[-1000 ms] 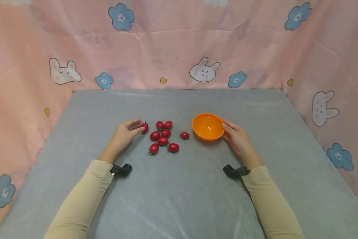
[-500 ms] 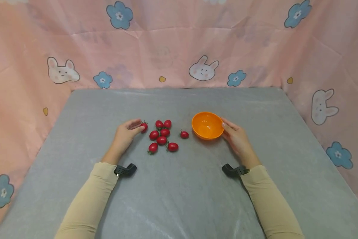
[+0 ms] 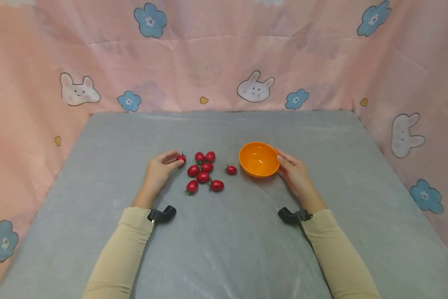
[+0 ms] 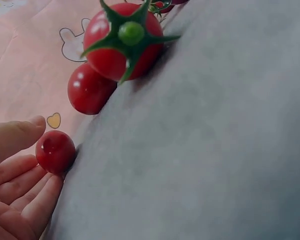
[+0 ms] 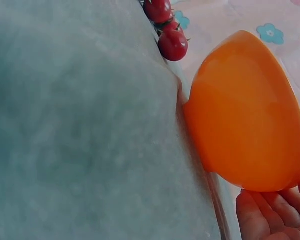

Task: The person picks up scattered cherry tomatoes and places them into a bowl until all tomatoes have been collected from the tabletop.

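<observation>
My left hand (image 3: pixel 157 176) is at the left of a loose group of red cherry tomatoes. Its thumb and fingers lie around the leftmost tomato (image 3: pixel 181 158); in the left wrist view the thumb is over this tomato (image 4: pixel 55 151) and the fingers are under it. How firmly they press cannot be made out. On the right, my right hand (image 3: pixel 297 176) holds an orange bowl (image 3: pixel 259 162) by its right side, thumb at the rim and fingers against the outer wall. The bowl stands upright with nothing inside. A single tomato (image 3: pixel 231 170) lies between group and bowl.
Several more tomatoes (image 3: pixel 203 177) with green stems lie close together on the grey tabletop (image 3: pixel 224 241). A pink curtain (image 3: pixel 209 54) printed with rabbits and flowers hangs behind the table and along its sides. Black wrist straps (image 3: pixel 162 214) circle both wrists.
My left wrist and forearm have swung slightly to the right, while the left fingers stay around the same tomato. The right hand and the bowl have barely moved.
</observation>
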`<state>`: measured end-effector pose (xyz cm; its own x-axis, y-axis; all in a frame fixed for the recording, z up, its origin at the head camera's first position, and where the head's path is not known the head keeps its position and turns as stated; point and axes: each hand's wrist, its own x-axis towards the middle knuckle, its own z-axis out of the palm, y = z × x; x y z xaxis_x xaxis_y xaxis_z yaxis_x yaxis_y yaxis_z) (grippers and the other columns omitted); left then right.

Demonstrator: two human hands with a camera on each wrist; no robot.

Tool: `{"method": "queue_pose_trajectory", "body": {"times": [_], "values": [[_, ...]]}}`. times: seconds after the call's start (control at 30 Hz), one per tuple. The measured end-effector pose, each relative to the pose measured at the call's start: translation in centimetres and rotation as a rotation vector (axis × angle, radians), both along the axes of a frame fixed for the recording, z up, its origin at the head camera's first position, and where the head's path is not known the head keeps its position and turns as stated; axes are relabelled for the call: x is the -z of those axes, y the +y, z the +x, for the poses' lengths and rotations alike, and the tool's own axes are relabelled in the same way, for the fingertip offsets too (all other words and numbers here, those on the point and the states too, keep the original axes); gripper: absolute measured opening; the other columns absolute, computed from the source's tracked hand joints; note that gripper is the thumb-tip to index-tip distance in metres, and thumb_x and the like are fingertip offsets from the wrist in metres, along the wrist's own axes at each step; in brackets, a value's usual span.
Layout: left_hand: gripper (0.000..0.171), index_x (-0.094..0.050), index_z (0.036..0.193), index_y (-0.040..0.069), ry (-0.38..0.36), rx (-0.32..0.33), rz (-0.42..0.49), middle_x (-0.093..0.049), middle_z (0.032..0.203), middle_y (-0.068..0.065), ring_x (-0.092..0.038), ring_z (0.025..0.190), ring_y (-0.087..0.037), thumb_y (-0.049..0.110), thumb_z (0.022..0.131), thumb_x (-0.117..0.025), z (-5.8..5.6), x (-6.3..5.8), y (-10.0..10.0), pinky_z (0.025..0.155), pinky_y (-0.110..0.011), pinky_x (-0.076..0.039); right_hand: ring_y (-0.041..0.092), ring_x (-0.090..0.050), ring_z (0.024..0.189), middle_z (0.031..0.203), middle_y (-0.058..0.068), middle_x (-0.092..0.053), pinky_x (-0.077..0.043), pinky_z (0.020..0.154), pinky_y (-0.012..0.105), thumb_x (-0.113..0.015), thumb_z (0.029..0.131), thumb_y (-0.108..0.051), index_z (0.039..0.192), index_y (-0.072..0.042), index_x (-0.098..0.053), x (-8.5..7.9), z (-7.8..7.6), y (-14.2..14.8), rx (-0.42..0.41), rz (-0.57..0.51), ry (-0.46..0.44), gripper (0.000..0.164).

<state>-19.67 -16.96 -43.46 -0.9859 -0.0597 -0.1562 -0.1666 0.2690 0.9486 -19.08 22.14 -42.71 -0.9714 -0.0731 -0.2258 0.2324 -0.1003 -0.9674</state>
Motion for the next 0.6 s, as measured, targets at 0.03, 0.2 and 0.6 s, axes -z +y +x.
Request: {"method": "queue_pose_trajectory", "body": {"times": [0.03,0.2,0.6], "values": [[0.054,-0.057,0.139,0.006,0.001,0.0,-0.002,-0.06,0.14,-0.013,-0.056,0.133,-0.023,0.022,0.09,-0.073,0.03,0.03,0.06,0.111,-0.039,-0.043,-0.005,-0.055,0.117,0.162,0.016,-0.027,-0.05,0.091,0.01,-0.049,0.105,-0.023,0.153,0.0,-0.031,0.01,0.03,0.04,0.001,-0.002,0.001,0.056],[0.052,-0.06,0.137,0.007,0.003,-0.008,-0.028,-0.062,0.138,-0.013,-0.057,0.131,-0.023,0.022,0.089,-0.074,0.08,0.19,0.21,0.112,-0.039,-0.042,-0.007,-0.057,0.112,0.162,0.016,-0.028,-0.05,0.091,0.01,-0.05,0.105,-0.025,0.153,0.0,-0.032,0.06,0.13,0.14,-0.002,0.0,0.007,0.057],[0.047,-0.063,0.133,0.006,-0.007,-0.043,0.015,-0.065,0.134,-0.012,-0.059,0.127,-0.019,0.021,0.089,-0.074,0.01,0.17,0.23,0.102,-0.028,-0.048,-0.009,-0.058,0.111,0.162,0.016,-0.029,-0.049,0.093,0.01,-0.049,0.105,-0.024,0.152,0.0,-0.033,0.0,0.16,0.12,-0.007,-0.005,0.02,0.056]]}}
